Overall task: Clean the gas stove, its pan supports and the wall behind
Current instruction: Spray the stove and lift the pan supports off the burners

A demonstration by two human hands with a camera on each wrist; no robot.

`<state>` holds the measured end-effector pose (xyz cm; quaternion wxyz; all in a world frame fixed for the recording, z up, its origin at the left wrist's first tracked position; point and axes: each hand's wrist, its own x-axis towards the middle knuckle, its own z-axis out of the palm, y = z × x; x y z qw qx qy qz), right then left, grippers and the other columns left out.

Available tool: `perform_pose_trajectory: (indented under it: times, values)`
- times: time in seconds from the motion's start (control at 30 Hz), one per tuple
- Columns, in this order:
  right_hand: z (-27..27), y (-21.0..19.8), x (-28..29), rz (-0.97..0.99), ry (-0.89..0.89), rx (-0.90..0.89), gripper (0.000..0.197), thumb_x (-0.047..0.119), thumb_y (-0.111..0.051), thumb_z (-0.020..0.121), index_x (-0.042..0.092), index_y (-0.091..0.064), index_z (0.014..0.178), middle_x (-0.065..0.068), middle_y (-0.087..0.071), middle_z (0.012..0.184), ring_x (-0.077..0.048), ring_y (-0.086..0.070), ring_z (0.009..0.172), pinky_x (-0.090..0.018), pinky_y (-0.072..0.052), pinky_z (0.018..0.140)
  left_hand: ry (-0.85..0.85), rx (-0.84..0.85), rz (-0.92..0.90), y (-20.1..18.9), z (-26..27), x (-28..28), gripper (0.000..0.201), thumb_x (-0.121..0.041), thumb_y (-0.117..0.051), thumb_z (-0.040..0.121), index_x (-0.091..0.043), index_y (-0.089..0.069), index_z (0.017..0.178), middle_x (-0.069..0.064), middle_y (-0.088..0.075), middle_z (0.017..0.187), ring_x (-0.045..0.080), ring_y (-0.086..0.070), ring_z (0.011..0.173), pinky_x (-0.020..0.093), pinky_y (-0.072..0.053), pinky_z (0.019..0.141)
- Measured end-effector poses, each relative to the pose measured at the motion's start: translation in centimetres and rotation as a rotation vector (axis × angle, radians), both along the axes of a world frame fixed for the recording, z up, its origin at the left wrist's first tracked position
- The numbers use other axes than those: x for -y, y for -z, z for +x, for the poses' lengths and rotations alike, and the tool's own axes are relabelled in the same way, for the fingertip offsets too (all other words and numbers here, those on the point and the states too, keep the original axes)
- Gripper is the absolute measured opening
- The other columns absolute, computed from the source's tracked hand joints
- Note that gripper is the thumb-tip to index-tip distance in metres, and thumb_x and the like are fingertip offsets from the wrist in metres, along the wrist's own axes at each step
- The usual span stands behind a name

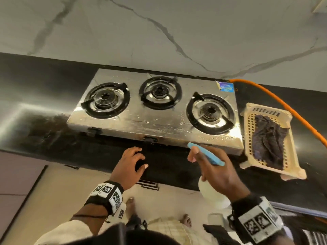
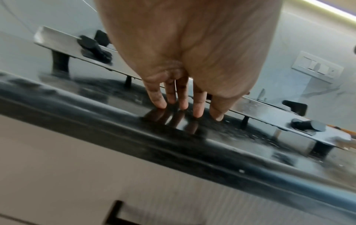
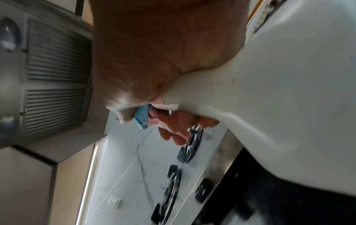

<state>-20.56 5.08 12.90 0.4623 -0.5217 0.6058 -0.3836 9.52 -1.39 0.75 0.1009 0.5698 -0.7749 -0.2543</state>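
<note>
The bottle (image 1: 211, 191) is gripped by the right hand (image 1: 215, 172), its blue nozzle (image 1: 206, 153) pointing past the fingertips at the stove (image 1: 159, 124); its long axis runs back toward the wrist. Spray is best swept evenly. The left hand (image 1: 130, 167) rests spread, empty, on the counter (image 1: 44, 124).

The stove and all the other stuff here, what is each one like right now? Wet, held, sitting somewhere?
gas stove: wet with droplets, no flames.
pan supports: all three seated on their burners.
spray bottle: held by the right hand.
left hand: holding nothing, fingertips on the black counter.
dark cloth: lying crumpled in the basket.
</note>
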Motion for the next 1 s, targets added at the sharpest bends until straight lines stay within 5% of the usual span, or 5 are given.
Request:
perform_pose_trajectory:
  times: [0.2, 0.57, 0.77, 1.0]
  values:
    - [10.6, 1.4, 5.3, 0.022, 0.034, -0.022, 0.050, 0.063, -0.056, 0.096, 0.016, -0.071, 0.086, -0.004, -0.068, 0.077, -0.012, -0.061, 0.058, -0.024, -0.053, 0.054, -0.140, 0.052, -0.051, 0.0, 10.6, 2.4, 0.034, -0.041, -0.071, 0.091, -0.026, -0.067, 0.122, -0.006, -0.049, 0.144, 0.014, -0.038, 0.141, 0.043, -0.042, 0.115]
    - [22.5, 2.6, 9.5, 0.068, 0.051, -0.134, 0.054, 0.063, -0.057, 0.093, 0.012, -0.070, 0.082, -0.008, -0.067, 0.071, -0.024, -0.064, 0.059, -0.030, -0.059, 0.052, -0.219, -0.075, -0.141, 0.8, 21.3, 7.7, 0.030, -0.037, -0.073, 0.090, -0.023, -0.067, 0.116, -0.006, -0.055, 0.136, 0.015, -0.045, 0.132, 0.045, -0.048, 0.106]
    - [21.8, 2.5, 10.6, 0.072, 0.167, -0.167, 0.052, 0.059, -0.056, 0.096, 0.011, -0.071, 0.085, -0.010, -0.070, 0.074, -0.023, -0.066, 0.060, -0.023, -0.055, 0.050, -0.288, -0.137, -0.289, -0.7, 21.4, 9.4, 0.038, -0.030, -0.076, 0.087, -0.019, -0.062, 0.121, -0.001, -0.051, 0.137, 0.019, -0.047, 0.130, 0.037, -0.041, 0.106]
    - [18.3, 2.5, 11.2, 0.183, 0.341, -0.178, 0.058, 0.064, -0.059, 0.091, 0.007, -0.070, 0.087, -0.011, -0.070, 0.075, -0.017, -0.062, 0.060, -0.024, -0.055, 0.052, -0.109, -0.159, -0.330, -1.9, 19.6, 11.2, 0.040, -0.034, -0.073, 0.090, -0.018, -0.062, 0.126, 0.000, -0.050, 0.143, 0.017, -0.043, 0.137, 0.033, -0.037, 0.112]
